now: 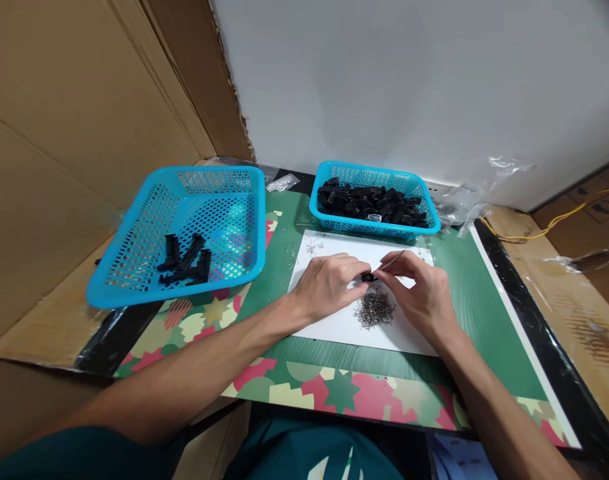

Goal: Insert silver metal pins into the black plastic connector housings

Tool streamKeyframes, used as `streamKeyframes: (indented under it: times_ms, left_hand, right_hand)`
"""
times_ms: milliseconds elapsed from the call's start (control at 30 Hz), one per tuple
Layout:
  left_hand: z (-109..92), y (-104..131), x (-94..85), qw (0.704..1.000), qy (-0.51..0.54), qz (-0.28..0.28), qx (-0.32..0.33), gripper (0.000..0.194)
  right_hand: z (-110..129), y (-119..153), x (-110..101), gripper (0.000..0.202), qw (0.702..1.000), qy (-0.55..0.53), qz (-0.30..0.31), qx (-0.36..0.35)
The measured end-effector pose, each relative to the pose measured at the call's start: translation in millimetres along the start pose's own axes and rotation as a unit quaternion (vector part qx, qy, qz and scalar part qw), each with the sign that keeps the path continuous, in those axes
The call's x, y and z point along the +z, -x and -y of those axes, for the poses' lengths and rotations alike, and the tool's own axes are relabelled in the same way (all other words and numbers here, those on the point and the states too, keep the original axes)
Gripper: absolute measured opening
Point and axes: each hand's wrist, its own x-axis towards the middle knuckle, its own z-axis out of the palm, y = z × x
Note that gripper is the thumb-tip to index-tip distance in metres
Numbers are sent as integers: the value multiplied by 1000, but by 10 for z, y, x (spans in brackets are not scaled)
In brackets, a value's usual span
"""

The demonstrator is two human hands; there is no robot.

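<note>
Over the white sheet, my left hand pinches a small black plastic part between thumb and fingertips. My right hand is closed on a thin metal tool, possibly tweezers, and its fingertips meet the black part. Just below both hands lies a pile of tiny metal springs or clips. Fingers partly cover the black part, so its details are hidden.
A blue basket at left holds several long black pieces. Behind the sheet, a smaller blue basket is heaped with black parts. Cardboard flanks the table at left; a yellow cable runs at right.
</note>
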Motion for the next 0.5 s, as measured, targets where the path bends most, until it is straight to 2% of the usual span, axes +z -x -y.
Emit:
streamKeyframes:
  times_ms: [233, 500]
  left_hand:
    - [-2, 1, 0, 1000, -5, 5, 7, 12]
    - [-5, 8, -6, 999, -26, 24, 18, 7]
  right_hand:
    - [37, -27, 33, 3, 1000, 3, -11, 1]
    - [77, -57, 9, 5, 999, 23, 27, 22]
